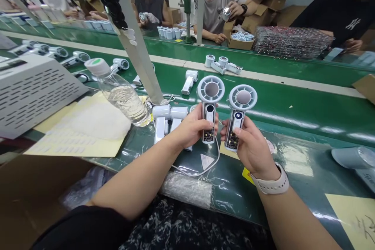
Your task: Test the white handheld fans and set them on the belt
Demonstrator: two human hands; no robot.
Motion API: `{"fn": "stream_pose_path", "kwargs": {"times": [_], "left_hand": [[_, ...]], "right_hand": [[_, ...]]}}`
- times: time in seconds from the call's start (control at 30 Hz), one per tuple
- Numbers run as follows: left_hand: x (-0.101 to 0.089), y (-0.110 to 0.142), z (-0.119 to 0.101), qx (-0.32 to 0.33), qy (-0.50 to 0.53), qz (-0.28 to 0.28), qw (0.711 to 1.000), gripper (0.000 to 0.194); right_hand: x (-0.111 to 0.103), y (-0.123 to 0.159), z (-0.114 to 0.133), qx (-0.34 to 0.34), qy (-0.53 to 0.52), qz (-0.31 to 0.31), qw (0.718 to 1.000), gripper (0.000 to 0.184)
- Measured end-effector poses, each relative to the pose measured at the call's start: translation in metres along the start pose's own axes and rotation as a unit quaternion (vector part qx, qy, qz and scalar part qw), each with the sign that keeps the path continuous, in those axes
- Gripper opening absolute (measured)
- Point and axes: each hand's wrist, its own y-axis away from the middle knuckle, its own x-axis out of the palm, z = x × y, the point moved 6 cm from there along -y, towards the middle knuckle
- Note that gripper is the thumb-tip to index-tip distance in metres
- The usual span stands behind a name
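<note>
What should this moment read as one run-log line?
left hand: holds handheld fan, dark display | right hand: holds second fan, display showing 20 | both fans: circuit boards exposed | nearby: bottle, more fans on table

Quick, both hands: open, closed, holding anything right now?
Left hand: closed, holding a pale-blue, round-headed plastic handheld fan, its round black display unlit.
Right hand: closed, holding a second pale-blue, round-headed plastic handheld fan, its display reading 20.
</note>
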Motion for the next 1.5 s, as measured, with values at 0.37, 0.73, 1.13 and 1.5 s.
{"fn": "stream_pose_path", "kwargs": {"times": [0.37,0.73,1.13,1.5], "left_hand": [[-0.004,-0.002,-0.002,0.004,-0.029,-0.058,0.998,0.046],[-0.002,-0.005,0.010,0.014,-0.074,0.009,0.997,0.047],[-0.002,-0.006,0.013,0.021,-0.101,0.015,0.995,0.046],[-0.005,-0.006,0.013,-0.010,-0.067,0.001,0.998,0.047]], "right_hand": [[-0.003,0.001,-0.001,-0.023,0.038,-0.027,0.999,0.018],[-0.002,0.002,0.003,-0.040,0.047,-0.034,0.998,0.019],[-0.002,-0.002,0.001,-0.025,0.046,-0.039,0.998,0.019],[0.000,-0.002,0.001,-0.018,0.035,-0.012,0.999,0.019]]}}
